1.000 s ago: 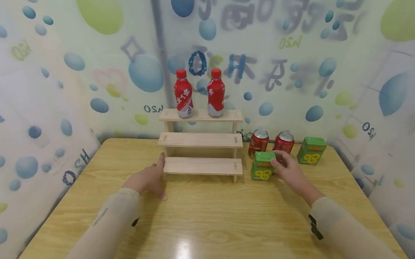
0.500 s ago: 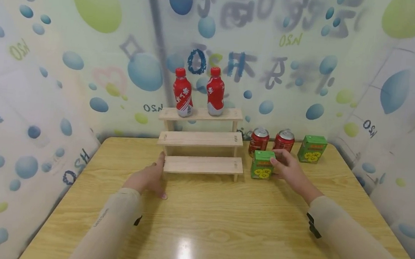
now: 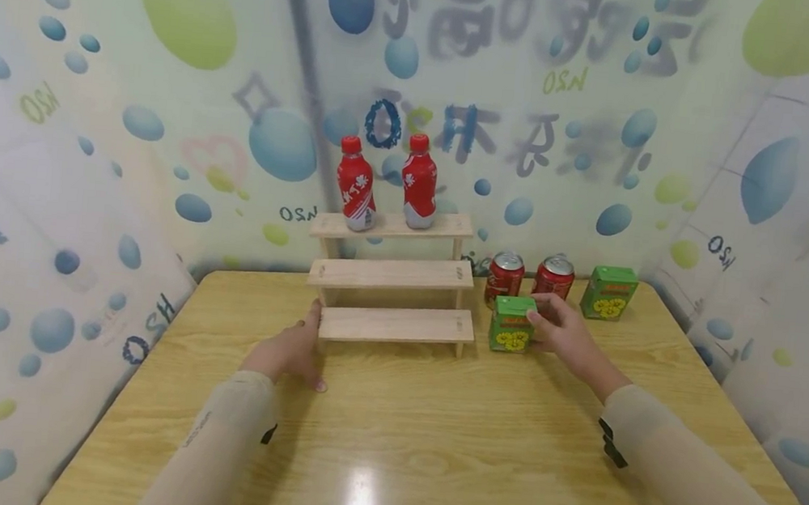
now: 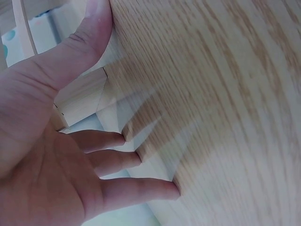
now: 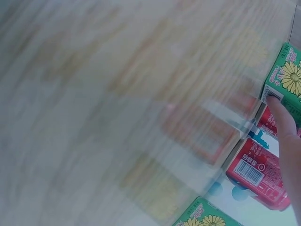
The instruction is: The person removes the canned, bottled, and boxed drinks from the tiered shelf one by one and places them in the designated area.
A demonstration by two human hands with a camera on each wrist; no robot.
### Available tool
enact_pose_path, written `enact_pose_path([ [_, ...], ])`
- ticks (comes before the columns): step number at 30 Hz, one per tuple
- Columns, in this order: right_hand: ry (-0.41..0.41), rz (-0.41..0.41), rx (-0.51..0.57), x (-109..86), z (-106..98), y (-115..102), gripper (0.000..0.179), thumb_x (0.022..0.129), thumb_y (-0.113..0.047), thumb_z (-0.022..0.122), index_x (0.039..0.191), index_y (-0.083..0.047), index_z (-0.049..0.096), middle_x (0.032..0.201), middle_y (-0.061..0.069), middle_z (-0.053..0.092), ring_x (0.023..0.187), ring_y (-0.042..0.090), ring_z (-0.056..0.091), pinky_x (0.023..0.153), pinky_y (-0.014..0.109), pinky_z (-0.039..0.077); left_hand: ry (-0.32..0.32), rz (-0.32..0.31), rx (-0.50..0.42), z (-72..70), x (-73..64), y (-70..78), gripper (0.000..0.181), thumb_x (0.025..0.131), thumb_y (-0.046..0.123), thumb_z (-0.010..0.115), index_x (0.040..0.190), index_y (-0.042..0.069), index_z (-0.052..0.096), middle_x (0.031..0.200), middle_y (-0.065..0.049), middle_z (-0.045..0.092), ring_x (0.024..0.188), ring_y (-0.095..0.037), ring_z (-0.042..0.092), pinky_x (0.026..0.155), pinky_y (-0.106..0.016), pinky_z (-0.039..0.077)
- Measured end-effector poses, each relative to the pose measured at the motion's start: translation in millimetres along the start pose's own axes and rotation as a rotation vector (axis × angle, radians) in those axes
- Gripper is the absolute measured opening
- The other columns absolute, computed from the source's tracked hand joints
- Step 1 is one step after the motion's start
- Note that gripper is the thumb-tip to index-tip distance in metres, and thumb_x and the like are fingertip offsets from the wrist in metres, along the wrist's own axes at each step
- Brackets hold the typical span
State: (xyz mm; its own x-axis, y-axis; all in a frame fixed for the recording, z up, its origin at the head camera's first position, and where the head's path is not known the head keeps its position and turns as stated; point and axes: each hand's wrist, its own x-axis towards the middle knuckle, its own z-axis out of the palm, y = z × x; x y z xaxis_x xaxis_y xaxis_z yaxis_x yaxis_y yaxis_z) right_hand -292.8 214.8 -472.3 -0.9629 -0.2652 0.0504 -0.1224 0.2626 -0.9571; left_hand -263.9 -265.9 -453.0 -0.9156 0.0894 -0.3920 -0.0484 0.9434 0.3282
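Note:
In the head view my left hand [image 3: 287, 352] rests on the table at the left end of a three-step wooden display stand [image 3: 397, 325]. The left wrist view shows this hand's fingers [image 4: 136, 188] extended with their tips on the tabletop, the thumb apart from them. My right hand [image 3: 565, 333] holds a green drink carton [image 3: 511, 332] with yellow flowers at its right side, the thumb by the front edge and the index finger reaching behind. One digit presses the carton's barcode side in the right wrist view; the other fingers are hidden.
Two red plastic bottles [image 3: 420, 193] stand on the top step. Behind the held carton are two red soda cans [image 3: 505, 277], and a second green carton [image 3: 608, 293] stands to their right. The wooden table [image 3: 386, 446] meets printed curtain walls [image 3: 565, 178].

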Motion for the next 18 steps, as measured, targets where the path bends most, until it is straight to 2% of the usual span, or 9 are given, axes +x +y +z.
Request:
enact_pose_path([
  [6,-0.011,0.003,-0.008,-1.5,0,-2,0.057,0.114,-0.033,0.051,0.156,0.002,0.038,0.154,0.033,0.045,0.137,0.043,0.053,0.098,0.059,0.062,0.001,0.007,0.015,1.1,0.8,-1.7,0.167,0.064,0.036,0.104,0.167,0.010,-0.025,0.169,-0.043,0.015,0.155,-0.059,0.030,0.123,-0.070,0.036],
  [12,-0.022,0.007,-0.015,-1.5,-1,-7,0.056,0.114,-0.032,0.051,0.157,0.002,0.036,0.155,0.034,0.043,0.141,0.049,0.049,0.099,0.060,0.061,0.006,0.007,-0.006,0.1,-1.3,0.1,0.167,0.063,0.035,0.104,0.167,0.011,-0.024,0.169,-0.043,0.014,0.155,-0.059,0.029,0.124,-0.070,0.034],
  [15,-0.026,0.008,-0.073,-1.9,-2,-11,0.057,0.114,-0.032,0.052,0.157,0.003,0.038,0.154,0.034,0.046,0.141,0.048,0.050,0.104,0.059,0.059,0.010,0.001,-0.008,0.5,-1.7,-0.2,0.166,0.063,0.035,0.104,0.168,0.011,-0.023,0.170,-0.042,0.015,0.155,-0.059,0.029,0.124,-0.070,0.034],
  [18,-0.002,-0.006,-0.201,0.0,-6,-19,0.057,0.112,-0.030,0.057,0.156,0.003,0.044,0.152,0.032,0.053,0.138,0.046,0.055,0.107,0.052,0.058,0.013,0.000,-0.009,1.2,-0.8,-1.1,0.166,0.063,0.036,0.104,0.168,0.012,-0.022,0.170,-0.042,0.016,0.155,-0.058,0.031,0.123,-0.070,0.034],
])
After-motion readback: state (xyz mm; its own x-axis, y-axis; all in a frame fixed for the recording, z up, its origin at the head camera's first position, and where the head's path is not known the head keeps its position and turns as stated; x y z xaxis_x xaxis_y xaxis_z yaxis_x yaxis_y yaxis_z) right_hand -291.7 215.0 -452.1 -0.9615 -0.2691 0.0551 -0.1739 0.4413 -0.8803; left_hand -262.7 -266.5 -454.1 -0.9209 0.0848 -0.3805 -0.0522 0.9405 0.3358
